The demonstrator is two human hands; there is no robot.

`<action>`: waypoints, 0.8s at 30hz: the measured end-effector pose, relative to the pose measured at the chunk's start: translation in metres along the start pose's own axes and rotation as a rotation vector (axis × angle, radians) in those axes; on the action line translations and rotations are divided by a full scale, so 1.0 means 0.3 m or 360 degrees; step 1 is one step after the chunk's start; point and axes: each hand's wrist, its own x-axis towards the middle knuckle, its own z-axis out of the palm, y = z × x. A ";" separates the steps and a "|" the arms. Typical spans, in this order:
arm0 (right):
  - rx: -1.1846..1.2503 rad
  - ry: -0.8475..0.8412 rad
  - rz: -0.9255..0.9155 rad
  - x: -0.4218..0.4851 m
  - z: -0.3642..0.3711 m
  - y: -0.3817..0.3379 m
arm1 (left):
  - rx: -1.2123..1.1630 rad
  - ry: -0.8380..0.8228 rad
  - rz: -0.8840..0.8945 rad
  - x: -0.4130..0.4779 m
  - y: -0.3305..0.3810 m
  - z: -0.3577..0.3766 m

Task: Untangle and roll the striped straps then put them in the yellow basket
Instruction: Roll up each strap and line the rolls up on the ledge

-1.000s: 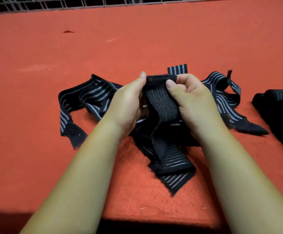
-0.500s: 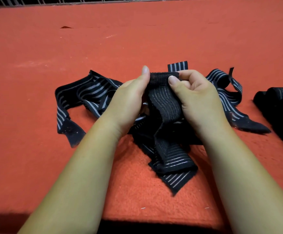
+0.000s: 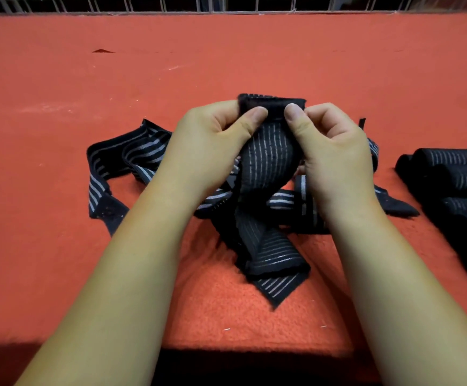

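Both hands have risen since a second ago, carrying the strap's end higher above the heap. Both thumbs now face the camera, where before the left one lay along the side.

At far left the tangle of straps (image 3: pixel 121 160) lies on the red cloth (image 3: pixel 60 93). Its dark bands have pale lengthwise stripes and are looped and folded over one another, with one plain dark end pointing toward the near edge.

The left hand (image 3: pixel 213 146) pinches the upper left corner of the striped strap (image 3: pixel 268 160), thumb in front and fingers curled behind. That strap is held up between the hands, above the middle of the heap. Its top edge is a plain fuzzy black patch. Below that the band bulges and shows thin dotted pale lines, then hangs down, twists and ends in a fold on the cloth near the front.

The right hand (image 3: pixel 335 151) pinches the upper right corner the same way, thumb on the front and fingers curled. Both forearms cover parts of the heap, so how the bands cross under them cannot be told.

At far right, apart from the heap, rolled straps (image 3: pixel 455 185) lie side by side in a row. A wire grid (image 3: pixel 171 4) runs along the far edge of the cloth.
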 end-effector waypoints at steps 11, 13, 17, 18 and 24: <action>0.0146 -0.0302 0.0103 -0.116 -0.012 -0.118 | -0.0436 0.0098 -0.0068 -0.072 0.223 -0.054; 0.0132 -0.0313 0.0069 -0.149 -0.008 -0.162 | -0.0424 0.0132 -0.0111 -0.083 0.279 -0.085; 0.0141 -0.0298 0.0075 -0.209 -0.012 -0.273 | -0.0438 0.0163 -0.0090 -0.102 0.401 -0.156; 0.0165 -0.0306 0.0084 -0.224 -0.016 -0.303 | -0.0430 0.0179 -0.0083 -0.106 0.431 -0.173; 0.0343 -0.0464 0.0200 -0.314 -0.042 -0.445 | -0.0404 0.0156 -0.0099 -0.135 0.532 -0.220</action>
